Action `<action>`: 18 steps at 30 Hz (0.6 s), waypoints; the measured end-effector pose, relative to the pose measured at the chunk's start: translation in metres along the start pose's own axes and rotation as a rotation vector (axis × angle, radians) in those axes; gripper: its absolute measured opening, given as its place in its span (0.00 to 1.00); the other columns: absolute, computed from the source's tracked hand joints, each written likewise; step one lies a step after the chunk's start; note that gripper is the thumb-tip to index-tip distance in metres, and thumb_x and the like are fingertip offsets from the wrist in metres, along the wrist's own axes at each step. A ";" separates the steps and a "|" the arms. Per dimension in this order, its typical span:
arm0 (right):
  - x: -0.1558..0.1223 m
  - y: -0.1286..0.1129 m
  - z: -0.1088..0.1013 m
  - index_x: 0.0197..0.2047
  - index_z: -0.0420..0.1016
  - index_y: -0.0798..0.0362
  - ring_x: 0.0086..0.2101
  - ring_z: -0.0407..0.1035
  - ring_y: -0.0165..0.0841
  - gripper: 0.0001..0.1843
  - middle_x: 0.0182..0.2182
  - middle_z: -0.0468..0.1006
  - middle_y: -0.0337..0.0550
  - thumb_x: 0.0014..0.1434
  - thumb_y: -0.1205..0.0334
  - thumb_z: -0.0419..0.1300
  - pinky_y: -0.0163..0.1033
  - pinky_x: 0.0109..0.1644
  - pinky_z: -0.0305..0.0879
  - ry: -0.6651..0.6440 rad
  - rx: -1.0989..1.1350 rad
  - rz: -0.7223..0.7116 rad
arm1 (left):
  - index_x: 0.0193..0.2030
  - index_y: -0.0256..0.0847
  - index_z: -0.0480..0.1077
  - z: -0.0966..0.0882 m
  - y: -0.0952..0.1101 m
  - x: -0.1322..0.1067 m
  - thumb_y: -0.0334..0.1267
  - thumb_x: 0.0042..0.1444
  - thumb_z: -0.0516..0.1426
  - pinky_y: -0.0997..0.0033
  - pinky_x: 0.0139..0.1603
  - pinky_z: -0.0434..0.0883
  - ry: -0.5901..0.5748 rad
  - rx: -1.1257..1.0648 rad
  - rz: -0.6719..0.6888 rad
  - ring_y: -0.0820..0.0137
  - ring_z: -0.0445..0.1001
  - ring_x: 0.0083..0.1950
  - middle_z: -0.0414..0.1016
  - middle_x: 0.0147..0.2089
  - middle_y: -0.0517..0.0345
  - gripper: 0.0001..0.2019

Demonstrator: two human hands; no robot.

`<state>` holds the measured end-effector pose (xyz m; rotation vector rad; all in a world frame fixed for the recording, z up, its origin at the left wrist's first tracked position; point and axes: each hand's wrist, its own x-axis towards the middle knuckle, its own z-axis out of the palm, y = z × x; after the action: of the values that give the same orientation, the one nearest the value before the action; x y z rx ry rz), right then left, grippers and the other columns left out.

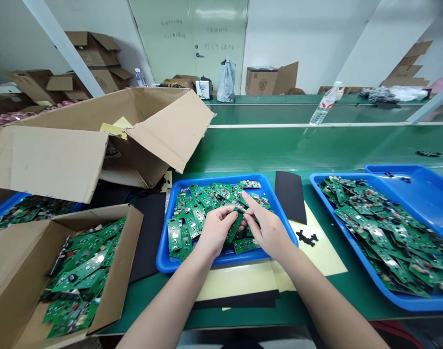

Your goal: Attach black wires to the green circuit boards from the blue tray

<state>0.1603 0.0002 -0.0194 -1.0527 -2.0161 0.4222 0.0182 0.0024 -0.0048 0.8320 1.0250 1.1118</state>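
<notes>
Over the middle blue tray [163, 257], heaped with green circuit boards, both my hands meet. My left hand [214, 231] is closed around one green circuit board [235, 227], held tilted above the pile. My right hand [267, 228] pinches the same board's upper end with thumb and forefinger. The loose boards [192, 213] in the tray lie just beyond my fingers.
A second blue tray [406, 299] of boards sits right, another blue tray [428, 191] behind it. An open carton of boards [123, 271] stands left; a bigger open box [54, 160] behind it. Black foam sheets [289, 194], yellow paper [326, 257], a green conveyor [316, 145] with a water bottle [325, 104].
</notes>
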 end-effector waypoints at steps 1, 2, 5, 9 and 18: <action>0.000 0.000 0.000 0.66 0.51 0.48 0.34 0.71 0.37 0.27 0.34 0.76 0.45 0.64 0.66 0.45 0.43 0.40 0.70 -0.003 -0.016 -0.006 | 0.31 0.35 0.77 0.000 0.000 0.000 0.34 0.45 0.61 0.73 0.31 0.70 -0.003 0.011 0.008 0.74 0.72 0.24 0.76 0.24 0.58 0.07; 0.000 0.000 0.000 0.66 0.52 0.48 0.34 0.71 0.37 0.27 0.34 0.76 0.45 0.64 0.66 0.45 0.43 0.40 0.70 -0.006 -0.032 -0.009 | 0.31 0.35 0.77 0.000 -0.001 0.000 0.34 0.45 0.60 0.73 0.32 0.70 -0.007 0.021 0.015 0.74 0.72 0.24 0.77 0.24 0.58 0.07; 0.001 0.000 0.000 0.66 0.52 0.50 0.33 0.71 0.37 0.27 0.34 0.76 0.46 0.64 0.66 0.44 0.43 0.38 0.70 -0.013 -0.071 -0.006 | 0.32 0.35 0.77 -0.001 -0.002 0.000 0.33 0.46 0.59 0.73 0.32 0.70 -0.012 0.038 0.026 0.74 0.72 0.25 0.77 0.25 0.57 0.07; 0.001 0.001 0.001 0.66 0.53 0.50 0.32 0.71 0.37 0.27 0.34 0.77 0.46 0.64 0.66 0.44 0.43 0.37 0.70 -0.011 -0.096 -0.006 | 0.35 0.35 0.77 0.000 -0.003 0.000 0.34 0.46 0.59 0.72 0.33 0.70 -0.001 0.038 0.019 0.72 0.73 0.26 0.77 0.26 0.57 0.09; 0.001 0.001 0.001 0.65 0.54 0.52 0.30 0.72 0.35 0.26 0.33 0.77 0.45 0.64 0.68 0.46 0.40 0.36 0.70 0.004 -0.121 -0.038 | 0.38 0.34 0.76 0.001 -0.004 0.000 0.34 0.46 0.59 0.73 0.32 0.70 0.017 0.057 0.043 0.74 0.72 0.26 0.77 0.28 0.57 0.11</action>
<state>0.1597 0.0014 -0.0206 -1.0858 -2.0756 0.2807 0.0207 0.0010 -0.0083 0.8949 1.0618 1.1322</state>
